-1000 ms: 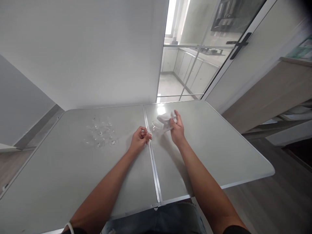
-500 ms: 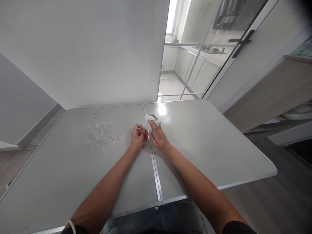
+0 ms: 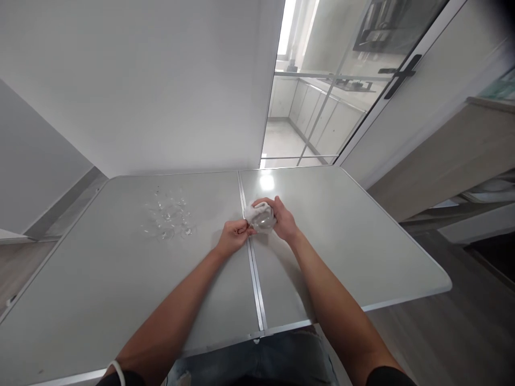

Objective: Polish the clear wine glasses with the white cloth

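Just right of the frame's centre, a clear glass is held between both hands above the pale table. The left hand has its fingers curled in tight, thumb and forefinger pinching the glass's left end; which part they grip is too small to tell. The right hand is cupped around the glass's right and far side, fingers half bent and pressing a white cloth against it. More clear glassware stands clustered in the left-centre of the frame.
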Demonstrator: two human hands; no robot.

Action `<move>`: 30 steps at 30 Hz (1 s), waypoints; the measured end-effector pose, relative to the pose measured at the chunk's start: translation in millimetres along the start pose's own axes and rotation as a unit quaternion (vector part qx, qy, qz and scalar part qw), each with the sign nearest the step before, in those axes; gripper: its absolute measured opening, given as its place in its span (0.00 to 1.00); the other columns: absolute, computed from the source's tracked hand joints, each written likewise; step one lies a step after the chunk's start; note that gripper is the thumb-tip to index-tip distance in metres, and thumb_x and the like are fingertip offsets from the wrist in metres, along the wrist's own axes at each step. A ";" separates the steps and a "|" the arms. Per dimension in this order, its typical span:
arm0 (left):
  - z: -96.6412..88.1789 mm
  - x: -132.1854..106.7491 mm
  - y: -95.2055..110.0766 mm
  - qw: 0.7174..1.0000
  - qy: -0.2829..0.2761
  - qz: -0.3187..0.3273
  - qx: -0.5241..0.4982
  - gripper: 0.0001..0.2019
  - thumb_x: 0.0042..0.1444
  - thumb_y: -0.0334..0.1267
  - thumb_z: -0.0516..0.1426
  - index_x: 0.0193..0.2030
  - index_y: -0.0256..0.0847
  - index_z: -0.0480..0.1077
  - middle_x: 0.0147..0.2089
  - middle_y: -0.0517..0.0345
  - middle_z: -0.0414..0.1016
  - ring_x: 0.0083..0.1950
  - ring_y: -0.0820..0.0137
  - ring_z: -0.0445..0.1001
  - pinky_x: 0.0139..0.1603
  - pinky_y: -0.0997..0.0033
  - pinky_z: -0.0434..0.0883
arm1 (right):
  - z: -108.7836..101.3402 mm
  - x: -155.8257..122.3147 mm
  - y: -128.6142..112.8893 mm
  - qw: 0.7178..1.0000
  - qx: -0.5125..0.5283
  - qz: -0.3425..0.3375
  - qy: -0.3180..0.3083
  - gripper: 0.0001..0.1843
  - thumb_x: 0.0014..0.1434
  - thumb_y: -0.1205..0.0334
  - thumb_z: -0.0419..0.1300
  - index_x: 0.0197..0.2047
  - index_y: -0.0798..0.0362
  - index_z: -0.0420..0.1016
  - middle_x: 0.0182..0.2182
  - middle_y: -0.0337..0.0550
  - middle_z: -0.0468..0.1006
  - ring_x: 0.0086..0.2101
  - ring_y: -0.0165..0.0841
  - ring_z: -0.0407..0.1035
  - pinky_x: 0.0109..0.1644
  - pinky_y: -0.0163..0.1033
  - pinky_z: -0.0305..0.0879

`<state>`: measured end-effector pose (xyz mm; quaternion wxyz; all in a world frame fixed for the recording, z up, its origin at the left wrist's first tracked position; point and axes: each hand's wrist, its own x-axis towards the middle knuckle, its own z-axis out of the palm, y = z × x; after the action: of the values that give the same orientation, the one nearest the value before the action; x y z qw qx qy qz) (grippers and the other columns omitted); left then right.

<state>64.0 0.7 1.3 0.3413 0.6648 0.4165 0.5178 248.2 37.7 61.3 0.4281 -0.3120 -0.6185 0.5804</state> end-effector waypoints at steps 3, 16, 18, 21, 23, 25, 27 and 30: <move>-1.9 2.9 -0.6 0.995 0.029 -0.039 -0.084 0.32 0.53 0.50 0.65 0.22 0.43 0.43 0.18 0.65 0.55 0.22 0.76 0.59 0.23 0.74 0.57 | 13.5 0.9 5.5 0.994 0.091 0.004 0.053 0.40 0.65 0.30 0.33 0.58 0.47 0.70 0.49 0.47 0.77 0.44 0.41 0.73 0.46 0.45 0.71; -2.7 10.4 -12.9 0.986 0.131 -0.080 -0.069 0.26 0.58 0.49 0.60 0.22 0.43 0.48 0.18 0.66 0.56 0.20 0.78 0.56 0.21 0.76 0.54 | 20.1 1.0 27.1 0.854 -0.453 -0.247 -0.064 0.32 0.71 0.60 0.44 0.76 0.44 0.45 0.71 0.45 0.56 0.71 0.47 0.44 0.73 0.62 0.37; -1.2 8.1 -13.4 0.993 0.113 -0.040 -0.006 0.24 0.59 0.45 0.60 0.22 0.42 0.49 0.19 0.67 0.53 0.21 0.77 0.54 0.23 0.75 0.54 | 12.2 2.5 23.0 0.834 -0.485 -0.256 -0.058 0.30 0.70 0.62 0.45 0.74 0.43 0.53 0.68 0.44 0.61 0.69 0.47 0.47 0.72 0.62 0.39; -0.5 5.4 -10.2 0.994 0.070 0.040 0.073 0.26 0.59 0.42 0.60 0.21 0.41 0.47 0.20 0.67 0.48 0.23 0.77 0.50 0.25 0.72 0.52 | 3.3 2.3 20.1 0.859 -0.447 -0.250 -0.028 0.26 0.70 0.60 0.46 0.69 0.44 0.63 0.63 0.47 0.67 0.65 0.45 0.56 0.71 0.59 0.47; -1.1 4.5 -7.0 0.991 0.049 0.079 0.101 0.26 0.59 0.41 0.61 0.20 0.41 0.47 0.20 0.67 0.47 0.23 0.76 0.48 0.26 0.71 0.50 | 0.8 1.2 18.8 0.902 -0.363 -0.232 -0.019 0.24 0.71 0.58 0.46 0.66 0.45 0.67 0.60 0.48 0.70 0.61 0.43 0.62 0.68 0.55 0.54; -2.1 4.1 -4.4 0.989 0.035 0.099 0.107 0.26 0.60 0.40 0.60 0.21 0.41 0.47 0.20 0.66 0.47 0.24 0.76 0.48 0.26 0.71 0.50 | 1.3 0.6 15.8 0.945 -0.259 -0.199 -0.013 0.22 0.72 0.56 0.46 0.64 0.46 0.69 0.58 0.46 0.73 0.58 0.41 0.66 0.65 0.50 0.60; -3.2 4.0 -2.6 0.989 0.020 0.108 0.103 0.26 0.60 0.40 0.60 0.21 0.41 0.46 0.21 0.66 0.46 0.24 0.76 0.47 0.26 0.71 0.50 | 3.4 0.8 10.8 0.972 -0.175 -0.155 -0.002 0.22 0.72 0.53 0.47 0.63 0.46 0.70 0.58 0.44 0.73 0.56 0.40 0.67 0.62 0.47 0.61; -4.2 4.1 -1.3 0.989 0.004 0.111 0.099 0.26 0.60 0.39 0.59 0.22 0.41 0.45 0.21 0.66 0.45 0.24 0.76 0.46 0.25 0.71 0.49 | 5.6 1.5 3.6 0.992 -0.092 -0.082 0.005 0.21 0.70 0.50 0.51 0.59 0.48 0.73 0.55 0.44 0.75 0.53 0.39 0.69 0.59 0.43 0.63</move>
<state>60.2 5.1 2.8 0.2130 0.7353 0.3905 0.5114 242.1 36.9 58.2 0.4469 -0.3009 -0.6905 0.4827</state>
